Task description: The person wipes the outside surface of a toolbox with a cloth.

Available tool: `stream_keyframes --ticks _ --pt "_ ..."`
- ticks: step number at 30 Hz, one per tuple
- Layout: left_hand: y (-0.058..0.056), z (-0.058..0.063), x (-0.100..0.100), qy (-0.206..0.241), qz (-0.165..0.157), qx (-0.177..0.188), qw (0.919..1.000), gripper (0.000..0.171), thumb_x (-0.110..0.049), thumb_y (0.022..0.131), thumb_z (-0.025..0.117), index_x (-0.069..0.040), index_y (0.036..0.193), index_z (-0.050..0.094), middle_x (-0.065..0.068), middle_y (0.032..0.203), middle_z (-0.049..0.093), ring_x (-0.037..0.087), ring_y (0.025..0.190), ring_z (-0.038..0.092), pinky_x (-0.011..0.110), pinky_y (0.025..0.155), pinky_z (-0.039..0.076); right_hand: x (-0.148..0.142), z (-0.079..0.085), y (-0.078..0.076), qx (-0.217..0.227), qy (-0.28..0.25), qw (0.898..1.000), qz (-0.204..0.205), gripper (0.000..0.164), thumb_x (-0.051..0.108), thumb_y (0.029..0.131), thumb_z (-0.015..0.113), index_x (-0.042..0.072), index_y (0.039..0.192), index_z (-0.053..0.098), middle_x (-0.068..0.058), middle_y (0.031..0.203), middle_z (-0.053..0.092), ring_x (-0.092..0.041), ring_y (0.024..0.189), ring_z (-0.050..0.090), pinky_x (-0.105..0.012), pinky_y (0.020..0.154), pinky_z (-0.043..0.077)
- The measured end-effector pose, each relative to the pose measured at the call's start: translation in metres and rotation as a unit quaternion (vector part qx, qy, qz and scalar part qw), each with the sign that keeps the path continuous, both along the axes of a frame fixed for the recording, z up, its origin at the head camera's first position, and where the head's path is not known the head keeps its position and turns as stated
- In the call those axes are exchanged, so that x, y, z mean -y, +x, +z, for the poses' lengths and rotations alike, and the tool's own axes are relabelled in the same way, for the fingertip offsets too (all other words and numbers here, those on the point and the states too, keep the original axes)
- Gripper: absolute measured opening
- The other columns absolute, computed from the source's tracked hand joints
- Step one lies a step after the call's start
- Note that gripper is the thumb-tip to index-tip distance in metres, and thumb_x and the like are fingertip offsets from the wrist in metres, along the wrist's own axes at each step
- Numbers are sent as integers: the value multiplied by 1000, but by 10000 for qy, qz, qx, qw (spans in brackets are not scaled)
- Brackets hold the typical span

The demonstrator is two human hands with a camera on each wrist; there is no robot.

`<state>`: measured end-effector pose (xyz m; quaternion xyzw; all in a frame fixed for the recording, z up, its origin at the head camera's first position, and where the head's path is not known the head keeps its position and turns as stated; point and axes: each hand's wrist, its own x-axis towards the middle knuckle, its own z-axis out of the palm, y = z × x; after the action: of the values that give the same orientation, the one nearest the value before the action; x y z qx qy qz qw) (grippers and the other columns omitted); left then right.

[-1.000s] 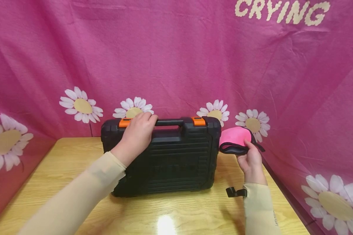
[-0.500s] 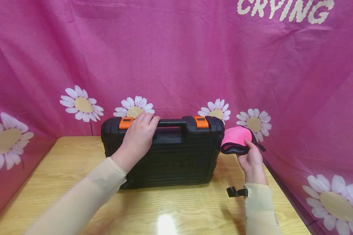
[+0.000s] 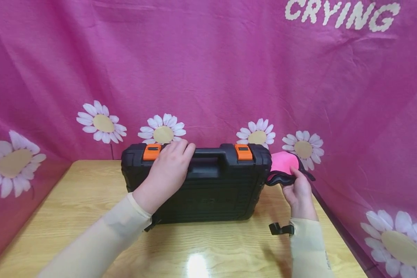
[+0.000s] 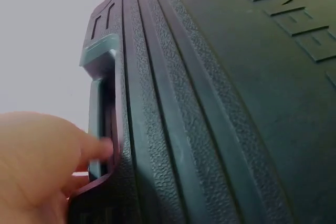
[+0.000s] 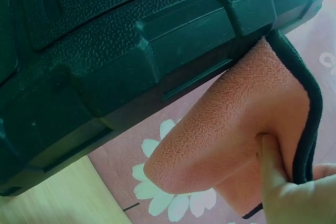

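Observation:
A black plastic tool case (image 3: 208, 200) with two orange latches (image 3: 243, 152) stands on its edge on the table, its handle (image 3: 208, 153) on top. My left hand (image 3: 168, 170) grips the left part of that handle, and in the left wrist view the thumb reaches into the handle opening. A folded pink cloth (image 3: 284, 162) with a black border is pinched in my right hand (image 3: 300, 193). In the right wrist view the cloth (image 5: 226, 124) lies against the case's side, with my thumb on top. The case hides part of the cloth in the head view.
The wooden table (image 3: 86, 193) carries the case. A pink curtain (image 3: 201, 69) printed with daisies hangs close behind and along both sides. A black strap (image 3: 281, 229) sticks out from the right wrist.
The case's top has tilted toward me under my left hand, showing more of the latches. My right hand keeps the cloth at the case's right side, now partly behind it.

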<state>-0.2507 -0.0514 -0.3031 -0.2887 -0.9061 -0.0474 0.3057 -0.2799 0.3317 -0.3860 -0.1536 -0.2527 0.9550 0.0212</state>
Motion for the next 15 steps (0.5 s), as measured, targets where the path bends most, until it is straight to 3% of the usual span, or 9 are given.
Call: stream_keyframes --ticks 9,15 --pt "-5 8 -18 -522 -249 505 9970 35 -38 97 71 -8 113 59 7 94 62 25 86 64 40 84 55 -1 -1 1 25 144 9999 19 35 19 110 47 22 145 43 -1 102 78 -8 105 73 -27 94 58" --pt "-8 9 -28 -498 54 699 9963 31 -44 102 63 -14 108 58 5 91 65 25 83 64 41 80 54 -2 0 2 50 189 9998 51 36 20 110 47 23 146 42 -1 100 78 -8 103 73 -27 93 59"
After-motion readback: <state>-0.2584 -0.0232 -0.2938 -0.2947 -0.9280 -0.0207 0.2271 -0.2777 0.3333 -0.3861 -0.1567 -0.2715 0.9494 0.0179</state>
